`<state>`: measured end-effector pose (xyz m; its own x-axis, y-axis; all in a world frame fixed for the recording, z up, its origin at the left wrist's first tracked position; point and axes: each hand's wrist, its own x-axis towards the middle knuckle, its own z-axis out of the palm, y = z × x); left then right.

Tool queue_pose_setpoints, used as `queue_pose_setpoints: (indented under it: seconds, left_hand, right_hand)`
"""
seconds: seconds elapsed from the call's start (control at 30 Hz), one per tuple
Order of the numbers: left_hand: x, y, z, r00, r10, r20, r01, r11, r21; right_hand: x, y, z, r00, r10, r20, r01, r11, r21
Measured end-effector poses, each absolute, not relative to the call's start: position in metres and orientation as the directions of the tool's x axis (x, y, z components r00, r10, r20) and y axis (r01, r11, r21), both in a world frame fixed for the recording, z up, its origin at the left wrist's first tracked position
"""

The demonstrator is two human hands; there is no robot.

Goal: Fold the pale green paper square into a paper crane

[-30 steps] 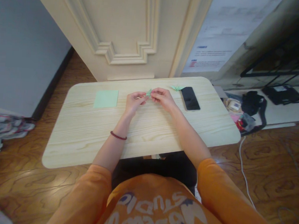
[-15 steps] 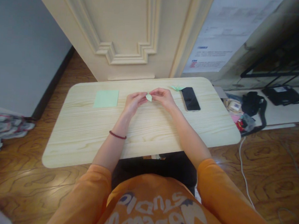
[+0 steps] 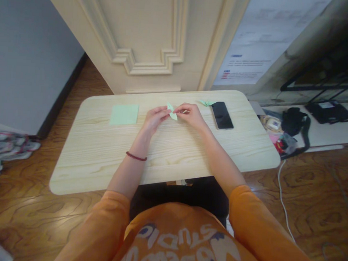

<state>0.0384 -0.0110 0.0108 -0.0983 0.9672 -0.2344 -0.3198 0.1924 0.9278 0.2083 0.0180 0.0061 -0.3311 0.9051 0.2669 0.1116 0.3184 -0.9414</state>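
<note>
Between my two hands, over the far middle of the table, is a small piece of folded light-green paper point(image 3: 173, 115) with pointed ends. My left hand point(image 3: 155, 119) pinches its left side with thumb and fingers. From the right, my right hand point(image 3: 190, 113) pinches the same paper with its fingertips. The finer folds are too small to make out. Left of my hands a flat light-green paper sheet point(image 3: 124, 114) lies on the table. Past my right hand sits another folded green paper piece point(image 3: 206, 103) with spiky points.
A dark-screened phone point(image 3: 222, 115) lies on the right of the pale wooden table point(image 3: 94, 156), beside the spiky folded piece. A cream panelled surface point(image 3: 148, 33) rises behind the table. To the right, a low shelf holds bags point(image 3: 292, 121), and a white cable point(image 3: 283, 197) runs along the floor.
The folded paper between my hands now shows a second point sticking up at the far side; before, only one small leaf shape showed. My hands have barely shifted.
</note>
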Motion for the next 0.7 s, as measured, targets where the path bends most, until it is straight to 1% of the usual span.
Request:
queue_pose_setpoints:
  seconds: [0.17,0.3,0.43,0.57,0.7]
  left_hand:
    - [0.0392,-0.0114,0.0112,-0.095,0.966,-0.241,-0.354,0.194,0.915]
    - [0.0393,-0.0106,0.0113,-0.046,0.956,-0.291,-0.382,0.252,0.889]
    - [0.0400,-0.0103,0.0127,-0.016,0.940,-0.340,-0.403,0.306,0.862]
    - [0.0408,-0.0114,0.0145,-0.020,0.942,-0.334,-0.413,0.296,0.861]
    - [0.0405,-0.0129,0.0148,-0.056,0.955,-0.292,-0.416,0.244,0.876]
  right_hand:
    - [0.2091,0.0163,0.0084,-0.348,0.903,0.251,0.110,0.306,-0.946]
    - [0.2086,0.0147,0.0106,-0.389,0.882,0.266,0.089,0.323,-0.942]
    - [0.2084,0.0150,0.0103,-0.388,0.882,0.270,0.096,0.329,-0.939]
    - [0.2084,0.0157,0.0106,-0.364,0.896,0.255,0.090,0.307,-0.947]
    - [0.2074,0.0156,0.0115,-0.351,0.898,0.266,0.059,0.304,-0.951]
